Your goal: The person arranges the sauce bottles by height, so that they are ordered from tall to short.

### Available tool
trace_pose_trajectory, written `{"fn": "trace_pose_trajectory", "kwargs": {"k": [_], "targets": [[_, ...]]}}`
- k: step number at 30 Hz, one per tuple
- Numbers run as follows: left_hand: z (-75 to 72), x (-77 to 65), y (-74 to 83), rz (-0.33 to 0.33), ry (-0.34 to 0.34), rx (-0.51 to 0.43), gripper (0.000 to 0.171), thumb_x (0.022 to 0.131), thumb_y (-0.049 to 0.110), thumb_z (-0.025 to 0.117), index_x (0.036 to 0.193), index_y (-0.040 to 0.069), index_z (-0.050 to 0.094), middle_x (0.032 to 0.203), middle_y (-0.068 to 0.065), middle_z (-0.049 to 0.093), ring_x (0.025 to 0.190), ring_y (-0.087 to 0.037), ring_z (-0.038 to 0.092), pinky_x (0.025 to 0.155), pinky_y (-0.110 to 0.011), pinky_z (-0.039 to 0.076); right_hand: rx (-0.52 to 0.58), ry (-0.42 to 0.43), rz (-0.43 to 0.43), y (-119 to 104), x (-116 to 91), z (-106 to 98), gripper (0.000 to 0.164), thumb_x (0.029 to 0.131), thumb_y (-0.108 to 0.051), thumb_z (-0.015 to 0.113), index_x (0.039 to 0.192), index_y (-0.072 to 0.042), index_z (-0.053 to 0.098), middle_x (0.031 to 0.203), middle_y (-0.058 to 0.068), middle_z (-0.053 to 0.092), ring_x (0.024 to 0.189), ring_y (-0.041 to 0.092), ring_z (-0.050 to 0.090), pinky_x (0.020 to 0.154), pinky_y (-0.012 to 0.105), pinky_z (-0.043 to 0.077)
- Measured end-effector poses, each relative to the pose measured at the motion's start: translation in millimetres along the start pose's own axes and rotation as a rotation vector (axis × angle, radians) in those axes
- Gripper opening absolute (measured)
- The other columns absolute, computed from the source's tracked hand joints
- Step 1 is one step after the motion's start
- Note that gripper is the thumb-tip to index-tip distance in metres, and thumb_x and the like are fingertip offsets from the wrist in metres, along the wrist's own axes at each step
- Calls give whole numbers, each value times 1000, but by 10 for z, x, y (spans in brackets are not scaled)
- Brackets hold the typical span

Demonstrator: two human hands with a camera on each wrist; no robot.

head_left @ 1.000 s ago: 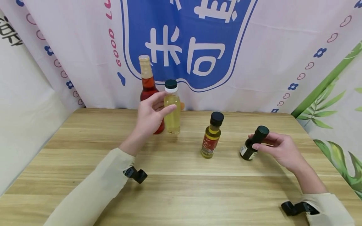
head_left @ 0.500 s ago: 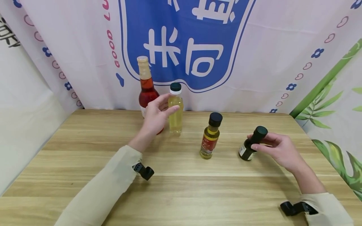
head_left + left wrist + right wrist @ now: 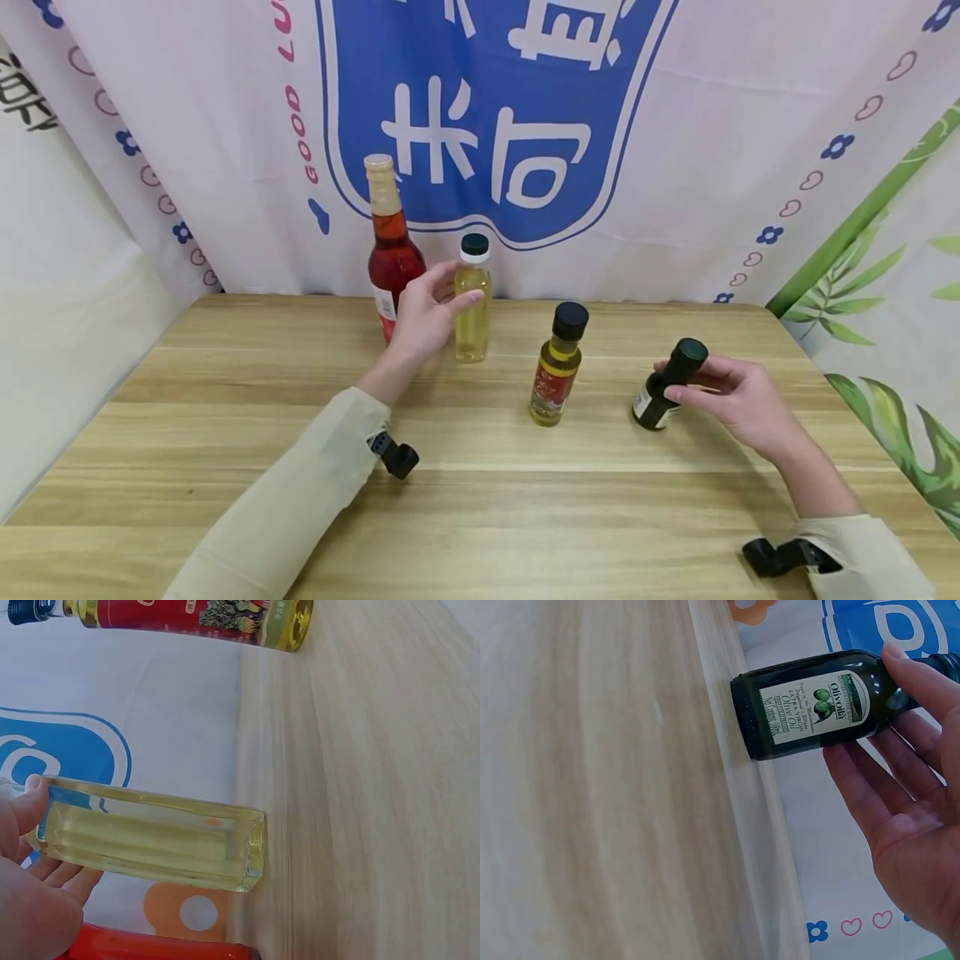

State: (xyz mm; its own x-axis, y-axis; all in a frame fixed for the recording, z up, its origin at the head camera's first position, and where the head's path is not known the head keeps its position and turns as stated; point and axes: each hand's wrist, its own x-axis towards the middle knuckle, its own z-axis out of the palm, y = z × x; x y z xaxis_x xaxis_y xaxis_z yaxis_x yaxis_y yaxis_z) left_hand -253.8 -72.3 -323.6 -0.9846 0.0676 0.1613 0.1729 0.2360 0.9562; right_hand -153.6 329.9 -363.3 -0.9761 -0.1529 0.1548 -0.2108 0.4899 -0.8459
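Pale-yellow oil btl (image 3: 472, 332), clamped in my L grip (image 3: 426, 323), has shifted closer to the red-label btl (image 3: 553, 385), left of & behind it; worktop (image 3: 480, 517) contact unconfirmed. My R grip (image 3: 741, 404), pinching dark btl (image 3: 810, 705) right of red-label btl, unchanged. Judged: spacing tightened, work unfinished, neither released.

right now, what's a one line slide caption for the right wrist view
Right hand grips a dark olive oil bottle near its neck, its label in plain view.
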Motion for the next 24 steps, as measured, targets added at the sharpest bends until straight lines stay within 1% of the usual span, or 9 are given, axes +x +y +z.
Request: {"fn": "trace_pose_trajectory", "kwargs": {"k": [6, 10, 15, 20, 24], "targets": [[23, 37, -45, 7, -23, -23, 59, 99, 16, 76, 154, 17, 56, 153, -8, 62, 139, -26, 62, 119, -43, 51, 8, -3, 9, 9, 3, -2, 38, 97, -14, 79, 132, -1, 72, 118, -17, 79, 110, -3, 73, 90, 13, 59], [34, 52, -65, 10, -39, -3, 60, 100, 19, 75, 157, 19, 52, 156, -8, 60, 143, -26, 60, 120, -43, 50, 15, -4, 2, 3, 1, -10, 38, 97, -13, 79, 132, 1, 71, 118, -18, 79, 110, -3, 73, 90, 13, 59], [38, 35, -77, 21, -31, 31, 60, 101, 20, 73, 157, 20, 51, 156, -6, 60, 143, -25, 59, 121, -42, 49, 16, -7, -4, -3, 3, -4, 37, 97, -12, 78, 131, 1, 72, 118, -17, 79, 110, -3, 73, 89, 13, 59], [48, 17, -57, 31, -25, 35, 59, 102, 21, 73, 157, 19, 52, 155, -7, 60, 142, -25, 60, 121, -41, 49, 0, -10, -13, 1, 2, 1, 38, 97, -11, 78, 132, 2, 71, 117, -17, 79, 108, -3, 74, 88, 13, 59], [56, 0, -31, 19, -19, 38, 59, 102, 21, 73, 157, 18, 51, 156, -7, 59, 143, -26, 59, 121, -41, 49, 14, 3, 17, 1, 1, 10, 38, 97, -12, 79, 131, 0, 72, 116, -19, 79, 108, -3, 73, 88, 13, 59]]}}
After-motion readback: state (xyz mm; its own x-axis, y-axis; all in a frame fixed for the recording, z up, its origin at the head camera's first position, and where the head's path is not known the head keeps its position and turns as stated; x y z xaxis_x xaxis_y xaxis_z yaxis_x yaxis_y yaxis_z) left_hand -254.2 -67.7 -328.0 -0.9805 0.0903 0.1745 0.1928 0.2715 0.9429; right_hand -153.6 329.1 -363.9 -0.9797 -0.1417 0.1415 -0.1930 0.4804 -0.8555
